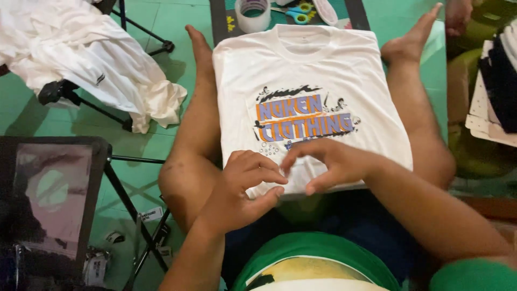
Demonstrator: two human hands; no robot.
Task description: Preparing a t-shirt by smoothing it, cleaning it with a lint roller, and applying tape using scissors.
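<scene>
A folded white T-shirt (312, 102) lies face up across the person's outstretched legs (194, 140), its collar pointing away from them and its printed chest design, orange and purple lettering with black splashes, plain to see. Both hands meet at the near hem of the shirt, just below the print. The left hand (242, 188) is curled, thumb and forefinger drawn close together at the hem edge as if nipping the cloth, though whether fabric actually sits between them I cannot tell. The right hand (328, 164) arches over the same spot, fingers bent down with their tips touching the shirt, thumb reaching toward the left hand; its fingers are neither spread flat nor closed into a fist.

The bare feet (412, 37) flank the top of the shirt on a green floor (161, 21). Just beyond the collar lies a dark mat (221, 21) carrying a roll of clear tape (253, 13) and a pair of scissors (296, 12) with blue and yellow handles. To the left, a heap of white garments (81, 54) is draped over a black folding stand (59, 91). At the right edge, a stack of folded cloth (498, 81), dark and pale, sits well apart.
</scene>
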